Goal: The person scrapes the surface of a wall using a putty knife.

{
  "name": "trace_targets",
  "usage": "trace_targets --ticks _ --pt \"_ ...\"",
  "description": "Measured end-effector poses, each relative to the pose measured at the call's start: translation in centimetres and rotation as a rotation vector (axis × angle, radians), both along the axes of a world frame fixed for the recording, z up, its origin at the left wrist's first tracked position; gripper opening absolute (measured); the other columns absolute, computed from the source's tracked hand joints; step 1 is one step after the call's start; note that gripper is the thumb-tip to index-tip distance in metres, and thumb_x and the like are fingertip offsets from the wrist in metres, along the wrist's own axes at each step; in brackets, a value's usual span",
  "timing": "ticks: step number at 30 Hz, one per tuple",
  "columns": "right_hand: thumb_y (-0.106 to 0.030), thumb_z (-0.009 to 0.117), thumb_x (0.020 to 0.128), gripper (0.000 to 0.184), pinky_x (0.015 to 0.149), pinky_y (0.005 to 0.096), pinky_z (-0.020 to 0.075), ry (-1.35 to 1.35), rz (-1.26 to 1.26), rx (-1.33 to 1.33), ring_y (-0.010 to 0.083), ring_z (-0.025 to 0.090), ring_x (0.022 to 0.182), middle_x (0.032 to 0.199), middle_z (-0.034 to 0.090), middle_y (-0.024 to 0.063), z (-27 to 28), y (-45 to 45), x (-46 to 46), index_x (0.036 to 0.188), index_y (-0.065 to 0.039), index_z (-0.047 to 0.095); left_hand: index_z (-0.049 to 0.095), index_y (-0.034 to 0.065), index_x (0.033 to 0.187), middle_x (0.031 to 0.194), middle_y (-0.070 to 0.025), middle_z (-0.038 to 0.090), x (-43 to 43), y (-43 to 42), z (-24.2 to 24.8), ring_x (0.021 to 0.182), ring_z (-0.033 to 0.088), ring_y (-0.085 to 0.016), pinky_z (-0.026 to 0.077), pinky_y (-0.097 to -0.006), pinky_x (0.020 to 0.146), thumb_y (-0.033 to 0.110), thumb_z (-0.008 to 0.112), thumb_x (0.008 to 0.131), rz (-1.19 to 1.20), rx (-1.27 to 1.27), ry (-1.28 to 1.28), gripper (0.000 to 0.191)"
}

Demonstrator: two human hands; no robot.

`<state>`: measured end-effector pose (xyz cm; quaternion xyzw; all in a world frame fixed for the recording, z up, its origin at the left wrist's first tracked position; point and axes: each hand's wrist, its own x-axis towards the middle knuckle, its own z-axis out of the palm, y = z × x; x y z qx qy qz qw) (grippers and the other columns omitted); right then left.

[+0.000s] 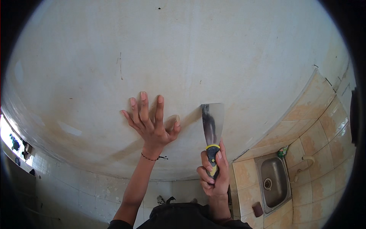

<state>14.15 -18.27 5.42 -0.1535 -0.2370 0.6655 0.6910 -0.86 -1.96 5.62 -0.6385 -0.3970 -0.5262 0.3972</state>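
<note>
A painted wall with brownish stains and small marks fills most of the view. Flat against it, fingers spread, rests my left hand, which holds nothing; a braided cord is round the wrist. To its right, my right hand is closed around the black and yellow handle of a putty knife. The wide metal blade points up, its front edge at the wall surface, and casts a shadow to the lower left.
At the lower right a steel sink is set in a tiled counter, with a green packet at its corner, a brown object beside it and a tap above. A bright window lies far left.
</note>
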Motion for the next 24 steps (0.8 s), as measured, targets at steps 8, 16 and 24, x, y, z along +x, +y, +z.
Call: trace_targets --ticks 8,16,24 --pt "-0.028 0.034 0.104 0.052 0.031 0.0158 0.0252 0.034 0.035 0.045 0.0049 0.03 0.043 0.075 0.039 0.0037 -0.4 0.7 0.0 0.153 -0.027 0.015 0.053 0.0136 0.136 0.147 -0.0166 0.038 0.0 0.2 0.0 0.14 0.025 -0.039 0.005 -0.0585 0.115 0.054 0.039 0.09 -0.012 0.014 -0.059 0.063" --pt "-0.027 0.034 0.104 0.051 0.03 0.0157 0.024 0.051 0.013 0.011 0.0041 0.029 0.043 0.075 0.039 0.0031 0.2 0.1 -0.2 0.152 -0.027 0.016 0.049 0.012 0.139 0.148 -0.0186 0.035 -0.2 0.0 0.2 0.14 0.023 -0.04 0.005 -0.0569 0.115 0.053 0.04 0.09 -0.013 0.009 -0.033 0.064" --pt "-0.028 0.034 0.104 0.051 0.03 0.0151 0.0235 0.052 0.018 0.033 0.0041 0.029 0.043 0.076 0.039 0.0033 0.6 0.4 -0.4 0.152 -0.025 0.017 0.045 0.0097 0.142 0.148 -0.0208 0.033 -0.4 0.1 0.2 0.141 0.022 -0.04 0.005 -0.0551 0.115 0.052 0.041 0.09 -0.006 0.01 -0.009 0.067"
